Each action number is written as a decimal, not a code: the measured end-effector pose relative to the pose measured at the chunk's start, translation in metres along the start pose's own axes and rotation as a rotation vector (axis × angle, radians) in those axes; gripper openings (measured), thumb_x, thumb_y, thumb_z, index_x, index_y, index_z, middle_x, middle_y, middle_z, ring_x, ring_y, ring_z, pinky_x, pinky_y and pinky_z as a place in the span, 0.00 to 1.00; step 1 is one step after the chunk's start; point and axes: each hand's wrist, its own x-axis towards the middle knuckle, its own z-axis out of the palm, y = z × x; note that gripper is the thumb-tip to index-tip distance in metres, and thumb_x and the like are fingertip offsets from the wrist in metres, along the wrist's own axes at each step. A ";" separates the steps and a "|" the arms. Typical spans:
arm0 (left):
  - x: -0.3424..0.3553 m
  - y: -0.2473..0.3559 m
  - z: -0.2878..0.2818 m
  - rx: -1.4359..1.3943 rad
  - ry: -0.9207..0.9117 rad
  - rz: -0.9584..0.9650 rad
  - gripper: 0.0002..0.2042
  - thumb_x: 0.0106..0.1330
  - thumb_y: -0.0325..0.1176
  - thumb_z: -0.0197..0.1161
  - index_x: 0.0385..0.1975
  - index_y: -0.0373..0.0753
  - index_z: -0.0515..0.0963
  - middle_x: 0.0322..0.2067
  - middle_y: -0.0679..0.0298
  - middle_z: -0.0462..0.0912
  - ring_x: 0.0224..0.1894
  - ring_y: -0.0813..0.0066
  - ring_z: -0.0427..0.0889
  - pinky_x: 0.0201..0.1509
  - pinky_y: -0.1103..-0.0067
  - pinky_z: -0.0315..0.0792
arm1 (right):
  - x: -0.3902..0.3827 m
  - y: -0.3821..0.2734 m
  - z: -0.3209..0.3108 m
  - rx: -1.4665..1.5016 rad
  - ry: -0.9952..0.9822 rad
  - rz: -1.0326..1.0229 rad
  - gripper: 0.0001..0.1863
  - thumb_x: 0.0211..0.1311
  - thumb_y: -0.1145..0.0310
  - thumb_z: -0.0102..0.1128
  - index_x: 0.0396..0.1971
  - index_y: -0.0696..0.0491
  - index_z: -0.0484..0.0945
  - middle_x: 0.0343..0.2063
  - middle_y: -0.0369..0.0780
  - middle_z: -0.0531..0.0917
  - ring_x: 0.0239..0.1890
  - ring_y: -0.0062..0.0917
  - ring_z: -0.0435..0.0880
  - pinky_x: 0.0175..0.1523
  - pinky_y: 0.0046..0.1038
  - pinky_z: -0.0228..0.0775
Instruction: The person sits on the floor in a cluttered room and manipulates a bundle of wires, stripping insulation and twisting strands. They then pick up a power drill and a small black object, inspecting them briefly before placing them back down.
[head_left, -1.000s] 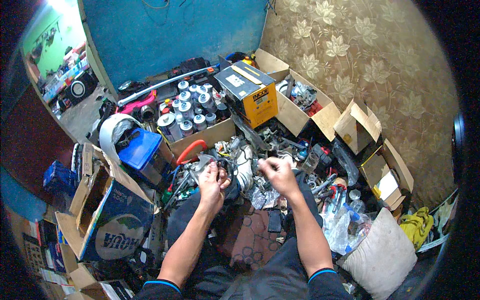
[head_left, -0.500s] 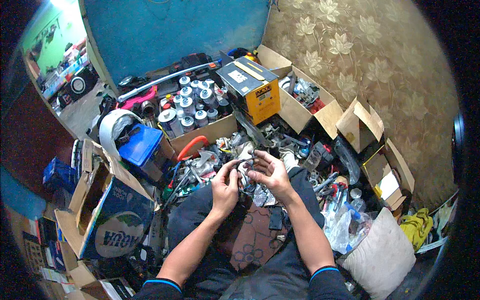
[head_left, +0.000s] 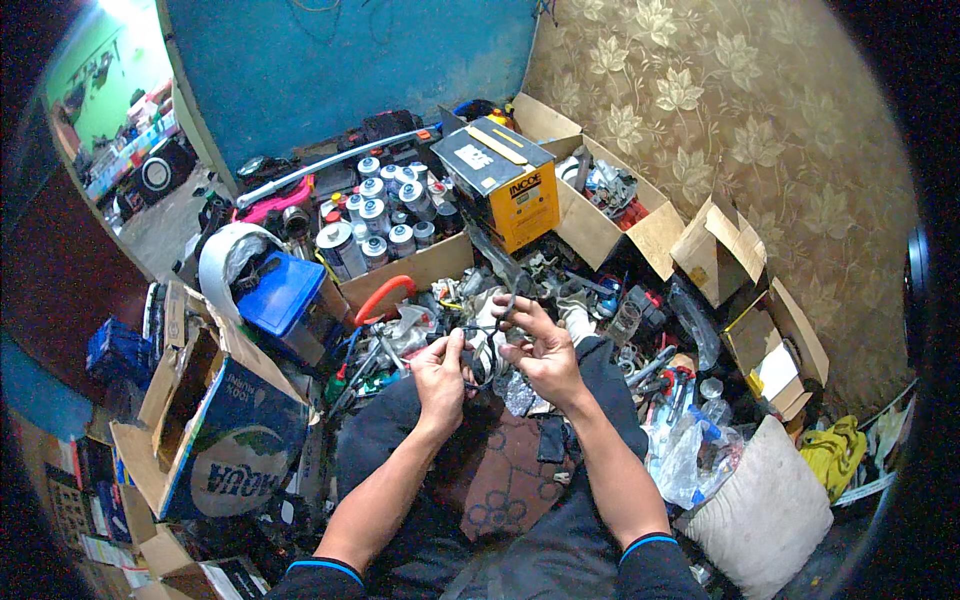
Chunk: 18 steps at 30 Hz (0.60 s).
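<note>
A thin black cord-like piece (head_left: 482,329) runs between my two hands, in front of the heap of parts. My left hand (head_left: 440,382) pinches one end of it between thumb and fingertips. On the other side, my right hand (head_left: 548,362) has its fingers curled around the dark looped end. What exactly the piece is, I cannot make out against the clutter. Just beyond my hands lies a pile of mixed parts and pale cloth (head_left: 485,360). Below, a dark flat rectangular object (head_left: 551,438) rests on the reddish patterned floor (head_left: 500,480) between my legs.
Several spray cans (head_left: 374,215) stand in a cardboard box beyond the pile, beside a yellow-and-black box (head_left: 525,205). A blue-lidded container (head_left: 285,290) and a large open carton (head_left: 235,430) are on the left. Tools (head_left: 675,385), plastic bags and a grey cushion (head_left: 770,510) lie on the right.
My hands have moved slightly apart, stretching the black piece between them. My left hand's fingers have drawn together in a pinch, and the right hand has tilted a little.
</note>
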 end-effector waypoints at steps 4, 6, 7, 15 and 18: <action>0.004 -0.016 0.001 0.073 -0.027 0.335 0.14 0.71 0.37 0.54 0.25 0.36 0.77 0.14 0.75 0.68 0.15 0.91 0.61 0.17 0.87 0.53 | 0.001 0.003 0.005 -0.215 -0.074 -0.083 0.24 0.48 0.84 0.54 0.46 0.49 0.82 0.59 0.38 0.65 0.46 0.22 0.73 0.49 0.24 0.71; 0.003 -0.017 0.004 -0.013 -0.051 0.289 0.13 0.71 0.36 0.53 0.26 0.36 0.78 0.15 0.76 0.68 0.15 0.91 0.60 0.18 0.87 0.52 | 0.002 0.014 0.000 -0.217 -0.096 -0.066 0.25 0.42 0.83 0.52 0.41 0.46 0.85 0.59 0.40 0.66 0.47 0.25 0.74 0.53 0.30 0.70; 0.002 -0.017 0.006 -0.056 -0.063 0.266 0.13 0.71 0.36 0.53 0.27 0.36 0.78 0.15 0.76 0.68 0.16 0.91 0.60 0.18 0.87 0.52 | 0.001 0.016 -0.001 -0.187 -0.108 -0.045 0.26 0.41 0.84 0.51 0.41 0.46 0.85 0.60 0.40 0.65 0.49 0.25 0.74 0.52 0.30 0.71; 0.007 -0.004 -0.010 -0.167 -0.249 -0.058 0.13 0.70 0.36 0.50 0.27 0.37 0.75 0.15 0.72 0.70 0.16 0.85 0.64 0.20 0.85 0.58 | 0.001 0.003 -0.002 -0.042 -0.154 0.246 0.11 0.56 0.81 0.59 0.38 0.55 0.84 0.30 0.35 0.82 0.30 0.16 0.80 0.35 0.19 0.74; 0.013 0.001 -0.016 -0.382 -0.380 -0.148 0.10 0.63 0.30 0.52 0.38 0.32 0.76 0.24 0.64 0.75 0.23 0.80 0.71 0.24 0.81 0.67 | 0.001 0.010 -0.012 -0.124 -0.100 0.102 0.12 0.47 0.78 0.64 0.35 0.54 0.85 0.24 0.35 0.83 0.26 0.14 0.76 0.34 0.19 0.68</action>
